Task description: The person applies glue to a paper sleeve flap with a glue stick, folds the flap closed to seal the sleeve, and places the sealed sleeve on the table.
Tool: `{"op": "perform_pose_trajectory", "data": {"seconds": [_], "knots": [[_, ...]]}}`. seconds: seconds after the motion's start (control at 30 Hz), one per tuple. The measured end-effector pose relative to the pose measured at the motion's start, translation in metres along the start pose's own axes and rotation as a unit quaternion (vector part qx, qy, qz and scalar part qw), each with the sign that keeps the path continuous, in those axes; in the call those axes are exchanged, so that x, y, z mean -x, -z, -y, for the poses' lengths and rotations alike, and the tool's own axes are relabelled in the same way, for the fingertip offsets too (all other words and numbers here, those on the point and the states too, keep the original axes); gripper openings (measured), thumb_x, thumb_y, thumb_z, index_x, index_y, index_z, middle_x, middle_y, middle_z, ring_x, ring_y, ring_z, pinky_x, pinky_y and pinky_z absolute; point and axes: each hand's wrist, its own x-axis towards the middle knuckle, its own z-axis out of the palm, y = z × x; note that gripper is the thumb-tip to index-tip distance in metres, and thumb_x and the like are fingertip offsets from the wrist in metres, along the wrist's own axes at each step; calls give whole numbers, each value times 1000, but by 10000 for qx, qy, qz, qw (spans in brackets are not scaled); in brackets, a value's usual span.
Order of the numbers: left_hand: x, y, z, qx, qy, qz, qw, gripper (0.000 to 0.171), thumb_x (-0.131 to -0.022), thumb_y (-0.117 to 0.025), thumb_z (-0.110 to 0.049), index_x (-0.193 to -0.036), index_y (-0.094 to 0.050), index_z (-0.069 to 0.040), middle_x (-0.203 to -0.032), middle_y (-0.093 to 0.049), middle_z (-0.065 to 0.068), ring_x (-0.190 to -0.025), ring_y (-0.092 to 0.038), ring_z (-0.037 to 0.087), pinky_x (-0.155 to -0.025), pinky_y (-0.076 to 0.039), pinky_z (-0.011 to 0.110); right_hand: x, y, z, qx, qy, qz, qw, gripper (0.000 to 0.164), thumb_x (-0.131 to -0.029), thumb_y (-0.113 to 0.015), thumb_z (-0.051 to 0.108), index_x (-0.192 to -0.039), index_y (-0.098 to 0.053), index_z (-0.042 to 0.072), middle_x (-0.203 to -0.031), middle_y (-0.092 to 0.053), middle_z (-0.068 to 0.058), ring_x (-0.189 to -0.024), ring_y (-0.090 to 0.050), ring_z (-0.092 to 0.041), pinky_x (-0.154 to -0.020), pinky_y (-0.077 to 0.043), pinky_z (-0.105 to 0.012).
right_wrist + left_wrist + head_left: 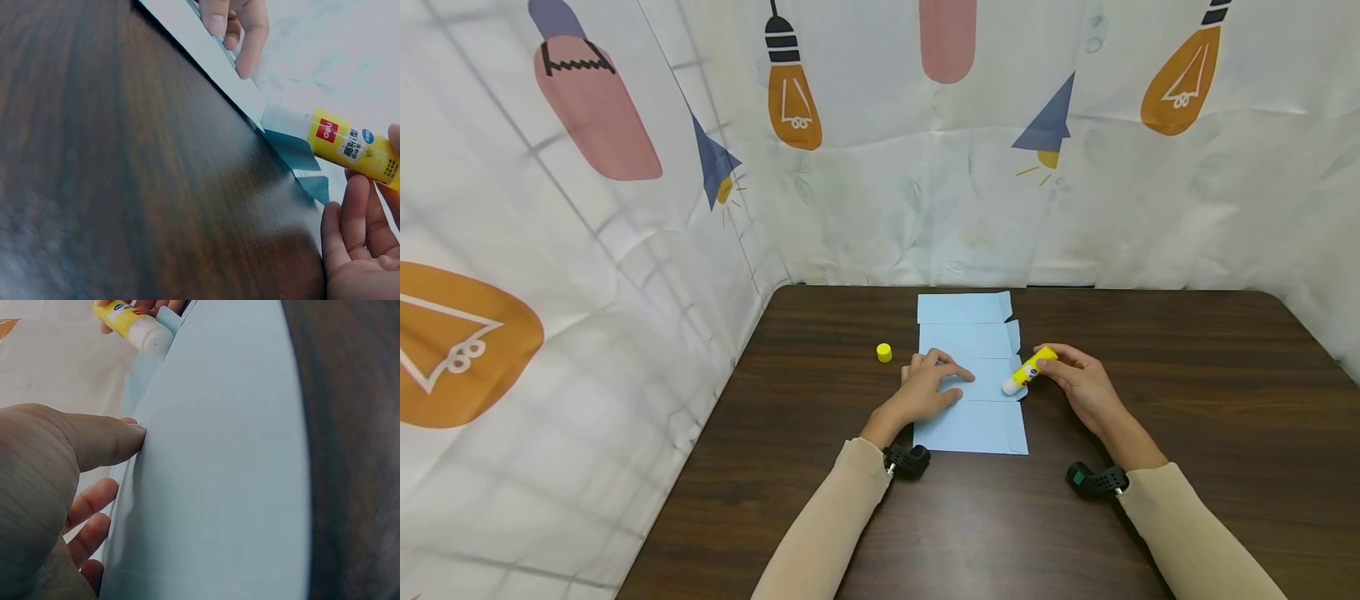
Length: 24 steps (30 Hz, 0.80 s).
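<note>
A light blue paper cutout (970, 427) with fold lines and small side flaps lies flat on the table. My left hand (927, 390) rests on its left middle part, fingers spread and touching the paper. In the left wrist view the thumb (112, 440) presses near a crease. My right hand (1086, 392) holds a yellow glue stick (1030, 372) between thumb and fingers. The stick is tilted, its white end against or just over a flap on the paper's right edge. In the right wrist view, red and blue labels show on the glue stick (356, 147).
A yellow cap (883, 352) stands on the dark wooden table (775, 483), left of the paper. Behind and to the left hangs a white curtain (880, 208) with printed bulbs and lamps. Each wrist wears a black band.
</note>
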Motion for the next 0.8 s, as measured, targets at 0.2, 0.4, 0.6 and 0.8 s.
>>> {"op": "perform_pose_trajectory", "data": {"seconds": [0.2,0.4,0.6,0.8], "knots": [[1,0,0,36,-51,-19,10000,29,-102,-63,-27,-129,-70,-35,-135,-49,0,-124,-35,26,-99,-26,46,0,0,0,68,-20,-29,10000,52,-100,-69,21,-141,-52,-6,-130,-63,4,-108,-56,-6,-93,-49,-12],[0,-1,0,-1,-23,-29,10000,29,-102,-63,-28,-129,-70,-36,-136,-49,0,-125,-36,25,-101,-26,45,0,0,0,121,-72,-128,9998,57,-98,-71,25,-143,-51,-4,-132,-61,3,-108,-56,-6,-94,-49,-12],[0,0,0,11,-9,-42,10000,28,-102,-63,-28,-129,-70,-36,-136,-49,0,-125,-36,25,-100,-26,45,0,-2,0,202,-31,-205,9996,59,-98,-70,25,-145,-48,-3,-134,-57,2,-111,-54,-7,-93,-49,-10],[0,0,0,-5,1,-52,10000,28,-101,-64,-28,-128,-70,-36,-135,-49,-1,-125,-36,25,-99,-27,44,0,-2,0,125,-8,-238,9996,59,-98,-71,23,-145,-47,-4,-136,-56,0,-112,-54,-6,-94,-49,-10]]}}
